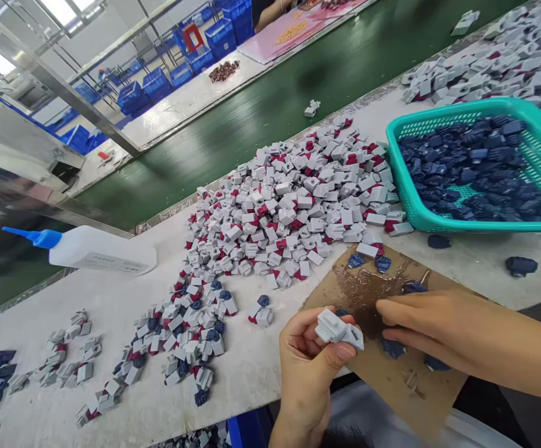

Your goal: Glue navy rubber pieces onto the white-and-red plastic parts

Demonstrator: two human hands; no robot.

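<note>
Fingers of left hand [308, 354] pinch grey part [338, 329] — cardboard [405, 367] beneath.

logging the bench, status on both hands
Left hand holds grey part. Right hand fingers on cardboard at glue patch. Nothing between them.

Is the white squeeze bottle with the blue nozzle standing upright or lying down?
Lying down: the white squeeze bottle rests on its side on the pale worktable, nozzle pointing left.
</note>
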